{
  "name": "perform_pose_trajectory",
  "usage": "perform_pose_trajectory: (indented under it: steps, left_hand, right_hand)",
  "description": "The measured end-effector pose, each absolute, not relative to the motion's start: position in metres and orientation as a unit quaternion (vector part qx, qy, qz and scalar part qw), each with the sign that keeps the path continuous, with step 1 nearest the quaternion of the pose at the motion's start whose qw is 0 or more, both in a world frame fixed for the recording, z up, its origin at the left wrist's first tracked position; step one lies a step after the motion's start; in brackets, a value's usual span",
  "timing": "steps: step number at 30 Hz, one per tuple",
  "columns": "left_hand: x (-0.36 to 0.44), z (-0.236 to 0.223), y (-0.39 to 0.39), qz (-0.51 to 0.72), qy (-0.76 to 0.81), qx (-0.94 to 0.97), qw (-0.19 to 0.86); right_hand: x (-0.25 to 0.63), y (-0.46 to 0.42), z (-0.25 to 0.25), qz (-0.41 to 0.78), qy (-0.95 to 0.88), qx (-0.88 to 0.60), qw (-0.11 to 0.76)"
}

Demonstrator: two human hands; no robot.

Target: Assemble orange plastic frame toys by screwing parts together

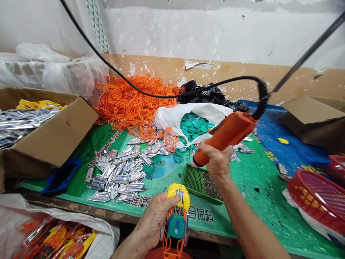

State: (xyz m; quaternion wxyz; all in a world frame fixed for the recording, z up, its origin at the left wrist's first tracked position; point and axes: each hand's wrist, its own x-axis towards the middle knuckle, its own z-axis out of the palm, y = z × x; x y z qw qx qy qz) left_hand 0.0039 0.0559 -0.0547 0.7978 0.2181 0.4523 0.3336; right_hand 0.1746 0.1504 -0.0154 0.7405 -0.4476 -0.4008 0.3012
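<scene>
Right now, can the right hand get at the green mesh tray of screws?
Probably yes. The right hand is just above and beside the green mesh tray, with nothing between them. But it grips the corded orange screwdriver, so picking from the tray would likely mean setting that down first.

Green sheet [212, 216] covers the wooden bench [81, 212]; silver parts [115, 176] lie heaped; mesh tray [194, 181] beside them.
</scene>
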Motion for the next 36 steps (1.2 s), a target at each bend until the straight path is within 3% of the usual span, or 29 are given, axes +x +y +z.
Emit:
perform_pose_trajectory:
  steps: [10, 36]
  left_hand:
    - [0.006, -0.057, 0.055, 0.342, 0.450, 0.217, 0.796]
    - [0.009, -0.058, 0.056, 0.380, 0.423, 0.200, 0.798]
  right_hand:
    - [0.164, 0.091, 0.028, 0.397, -0.424, -0.326, 0.746]
    - [0.146, 0.073, 0.008, 0.404, -0.463, -0.374, 0.694]
